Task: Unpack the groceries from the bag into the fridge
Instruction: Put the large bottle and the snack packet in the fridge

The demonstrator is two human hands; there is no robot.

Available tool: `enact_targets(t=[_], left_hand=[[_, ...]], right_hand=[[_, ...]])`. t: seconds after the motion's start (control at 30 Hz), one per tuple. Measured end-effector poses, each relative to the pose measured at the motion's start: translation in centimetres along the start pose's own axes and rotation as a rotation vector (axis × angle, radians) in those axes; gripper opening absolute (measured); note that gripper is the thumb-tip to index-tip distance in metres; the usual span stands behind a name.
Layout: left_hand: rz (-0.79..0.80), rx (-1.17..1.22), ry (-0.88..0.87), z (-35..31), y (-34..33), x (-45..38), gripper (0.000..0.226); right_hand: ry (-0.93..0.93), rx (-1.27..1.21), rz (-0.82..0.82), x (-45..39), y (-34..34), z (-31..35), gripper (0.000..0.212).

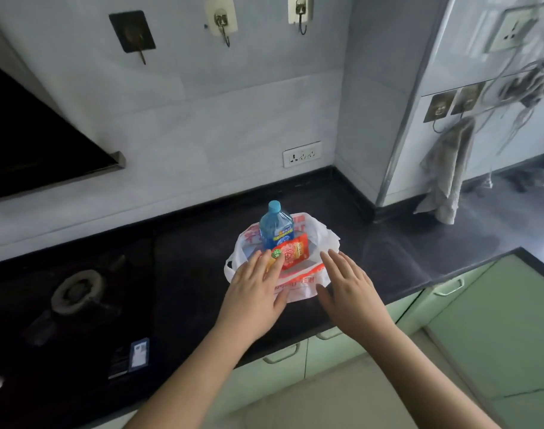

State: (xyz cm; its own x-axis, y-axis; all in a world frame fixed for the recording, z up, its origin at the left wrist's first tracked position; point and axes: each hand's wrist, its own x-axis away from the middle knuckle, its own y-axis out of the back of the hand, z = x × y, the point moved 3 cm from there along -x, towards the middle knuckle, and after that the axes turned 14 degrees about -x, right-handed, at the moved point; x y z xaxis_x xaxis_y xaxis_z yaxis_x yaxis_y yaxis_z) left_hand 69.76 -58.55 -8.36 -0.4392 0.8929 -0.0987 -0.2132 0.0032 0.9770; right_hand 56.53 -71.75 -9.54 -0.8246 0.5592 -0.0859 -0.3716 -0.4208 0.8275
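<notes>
On the black stone countertop (388,243) sat a crumpled white plastic bag (298,289) with red print too blurred to read, holding an upright blue-capped water bottle (276,226) and a red snack packet (292,250). A gas burner (77,292) lay well left. Left hand (255,289) and right hand (346,283) reached flat-fingered, grasping nothing.

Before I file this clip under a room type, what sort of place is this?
Most likely a home kitchen: a gas burner set in a dark countertop, a range hood above it, and green cabinet drawers below.
</notes>
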Motion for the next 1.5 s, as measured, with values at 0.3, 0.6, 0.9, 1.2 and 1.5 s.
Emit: enact_targets(t=[0.3,0.6,0.9,1.2,1.5], left_hand=[[0.077,0.014,0.051,2.3,-4.1,-4.9,0.069],[0.041,0.088,0.06,4.5,-8.9,-7.8,0.066],[0.124,0.142,0.128,6.2,-11.3,-10.4,0.075],[0.241,0.443,0.37,6.7,-11.8,-13.4,0.078],[0.242,0.695,0.466,6.2,-12.6,-15.9,0.069]], right_hand=[[0.006,0.063,0.096,-5.8,-2.5,-1.4,0.067],[-0.021,0.131,0.163,-10.1,-4.2,-2.7,0.069],[-0.044,0.138,0.224,-13.8,-6.1,-3.6,0.065],[0.028,0.123,0.336,-17.9,-7.8,-6.1,0.06],[0.247,0.139,0.265,-17.8,-8.7,-8.0,0.045]])
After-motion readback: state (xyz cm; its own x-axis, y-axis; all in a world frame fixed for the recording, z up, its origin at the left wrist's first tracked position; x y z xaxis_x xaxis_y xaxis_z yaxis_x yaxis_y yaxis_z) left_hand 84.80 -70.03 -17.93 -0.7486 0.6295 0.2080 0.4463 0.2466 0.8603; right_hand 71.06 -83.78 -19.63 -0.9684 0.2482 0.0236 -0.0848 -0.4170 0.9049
